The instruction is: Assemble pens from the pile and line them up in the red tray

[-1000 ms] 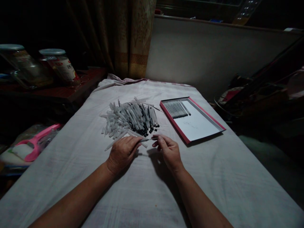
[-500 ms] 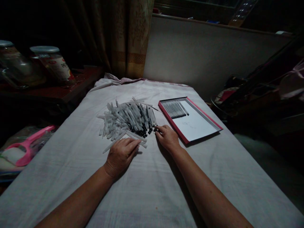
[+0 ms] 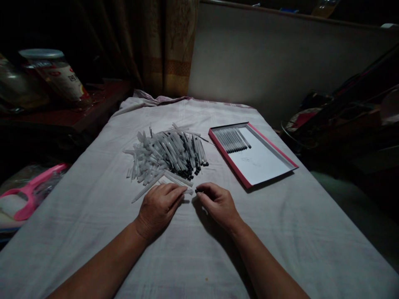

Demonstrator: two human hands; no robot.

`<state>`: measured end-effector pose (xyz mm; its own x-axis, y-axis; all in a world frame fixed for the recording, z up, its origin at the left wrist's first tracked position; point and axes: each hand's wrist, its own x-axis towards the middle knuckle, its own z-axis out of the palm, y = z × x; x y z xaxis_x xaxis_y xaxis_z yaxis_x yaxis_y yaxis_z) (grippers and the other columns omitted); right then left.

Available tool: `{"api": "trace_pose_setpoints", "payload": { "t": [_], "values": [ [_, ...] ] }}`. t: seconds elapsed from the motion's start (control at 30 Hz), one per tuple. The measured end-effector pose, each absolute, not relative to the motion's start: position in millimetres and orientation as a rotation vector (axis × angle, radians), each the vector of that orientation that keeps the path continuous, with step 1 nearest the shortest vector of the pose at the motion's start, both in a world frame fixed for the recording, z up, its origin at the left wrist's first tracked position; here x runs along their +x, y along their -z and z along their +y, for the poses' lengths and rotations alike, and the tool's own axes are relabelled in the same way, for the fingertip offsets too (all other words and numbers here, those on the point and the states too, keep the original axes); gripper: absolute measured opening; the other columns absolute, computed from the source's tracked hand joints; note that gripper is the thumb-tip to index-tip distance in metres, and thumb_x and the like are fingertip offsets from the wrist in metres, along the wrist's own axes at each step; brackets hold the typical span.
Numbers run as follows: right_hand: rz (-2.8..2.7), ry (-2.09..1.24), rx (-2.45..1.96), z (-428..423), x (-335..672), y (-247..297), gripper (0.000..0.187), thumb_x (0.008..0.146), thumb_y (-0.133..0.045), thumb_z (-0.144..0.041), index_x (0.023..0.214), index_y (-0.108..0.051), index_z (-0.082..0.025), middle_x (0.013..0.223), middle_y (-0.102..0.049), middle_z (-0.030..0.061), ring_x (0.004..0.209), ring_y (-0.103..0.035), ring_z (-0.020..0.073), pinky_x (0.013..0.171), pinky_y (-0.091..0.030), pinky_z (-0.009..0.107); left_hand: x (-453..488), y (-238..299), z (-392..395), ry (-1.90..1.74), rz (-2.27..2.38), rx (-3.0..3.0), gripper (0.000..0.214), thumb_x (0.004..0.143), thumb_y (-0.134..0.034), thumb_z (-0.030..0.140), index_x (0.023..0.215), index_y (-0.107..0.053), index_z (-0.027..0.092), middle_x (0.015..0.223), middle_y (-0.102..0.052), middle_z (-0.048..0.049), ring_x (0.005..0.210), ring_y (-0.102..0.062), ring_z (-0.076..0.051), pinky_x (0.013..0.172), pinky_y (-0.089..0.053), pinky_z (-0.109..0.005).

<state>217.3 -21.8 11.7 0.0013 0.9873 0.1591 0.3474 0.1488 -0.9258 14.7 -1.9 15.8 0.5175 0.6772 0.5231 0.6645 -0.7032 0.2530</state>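
My left hand is closed on a translucent pen barrel, whose end sticks out past the fingertips to the right. Facing that end, my right hand pinches a small black pen cap; a narrow gap seems to separate cap and barrel. Just beyond the hands lies a heap of pen parts, clear barrels mixed with black pieces. To the right of it, a shallow red-edged box lid holds a row of pens with their black ends toward me.
A pale checked cloth covers the table. On a dark red cabinet at the left stand jars, one a lidded jar. Pink-handled scissors lie low at the left edge. A curtain and a wall close off the back.
My right hand has come from the pile's right edge toward me and left, bringing a black cap near the barrel end. My left hand stays about in place. The view has tilted slightly down.
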Motion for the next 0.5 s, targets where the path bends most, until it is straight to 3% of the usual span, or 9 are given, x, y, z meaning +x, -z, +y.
{"api": "trace_pose_setpoints", "payload": {
  "t": [0.5],
  "values": [
    [-1.548, -0.758, -1.283, -20.4, 213.4, -7.9, 0.016, 0.080, -0.060, -0.018, 0.088, -0.074, -0.021, 0.082, -0.075, 0.0050, 0.075, -0.069, 0.0179, 0.071, -0.056, 0.029, 14.8, -15.0, -1.5, -0.929, 1.154, 2.665, 0.021, 0.095, -0.053, 0.024, 0.110, -0.066, 0.018, 0.093, -0.071, -0.0061, 0.081, -0.065, -0.020, 0.070, -0.050, -0.033]
  ]
}}
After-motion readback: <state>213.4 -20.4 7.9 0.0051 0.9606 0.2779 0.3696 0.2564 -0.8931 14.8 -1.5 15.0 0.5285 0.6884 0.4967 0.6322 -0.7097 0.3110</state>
